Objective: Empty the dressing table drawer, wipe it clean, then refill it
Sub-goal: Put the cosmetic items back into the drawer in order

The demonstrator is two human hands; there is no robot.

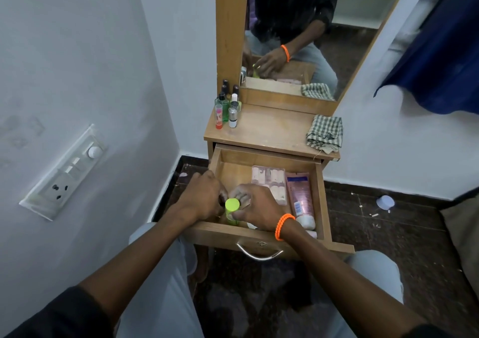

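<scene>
A small clear bottle with a bright green round cap (231, 209) is held low in the middle of the frame, inside the open wooden drawer (320, 203). It is pinched by the curled right hand (255, 206). The left hand (204, 197) is curled beside it, but its grip cannot be told.

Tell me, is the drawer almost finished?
Hard to tell which stage this is. Some bottles stand on the tabletop beside a checked cloth. Both hands, left and right, are on a green-capped bottle in the open drawer. A pink tube and a clear case lie inside.
</scene>
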